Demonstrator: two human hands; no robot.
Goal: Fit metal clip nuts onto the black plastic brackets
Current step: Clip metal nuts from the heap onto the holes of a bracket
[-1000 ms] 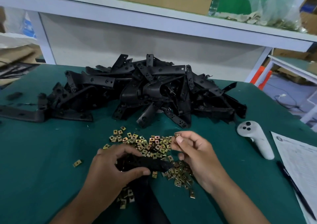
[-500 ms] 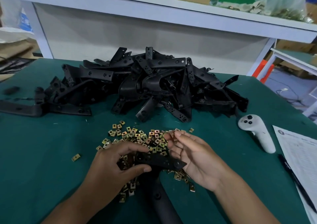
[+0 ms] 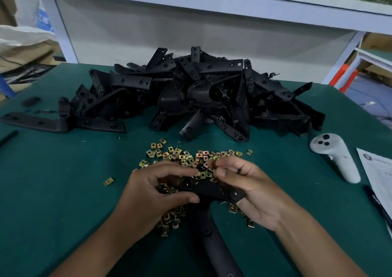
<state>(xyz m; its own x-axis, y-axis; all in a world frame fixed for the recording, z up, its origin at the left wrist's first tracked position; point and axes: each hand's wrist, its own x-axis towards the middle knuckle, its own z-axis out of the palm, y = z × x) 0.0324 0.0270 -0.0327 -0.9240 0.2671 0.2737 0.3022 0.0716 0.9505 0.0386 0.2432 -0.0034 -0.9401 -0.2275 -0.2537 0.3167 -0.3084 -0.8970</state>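
- Left hand (image 3: 152, 194): fingers gripping bracket (image 3: 212, 189).
- Right hand (image 3: 252, 192): fingers curled, supporting bracket end; pinch contents unclear.
- Nuts (image 3: 191, 155): scattered beyond fingers on surface (image 3: 63, 192).

Two bare forearms reach in from the bottom edge, ending in an ungloved left hand (image 3: 161, 189) and right hand (image 3: 250, 189), short, plain fingernails.

Two hands (image 3: 161, 189), one controller (image 3: 337, 160), one pen (image 3: 376, 204), one paper sheet (image 3: 379, 170).
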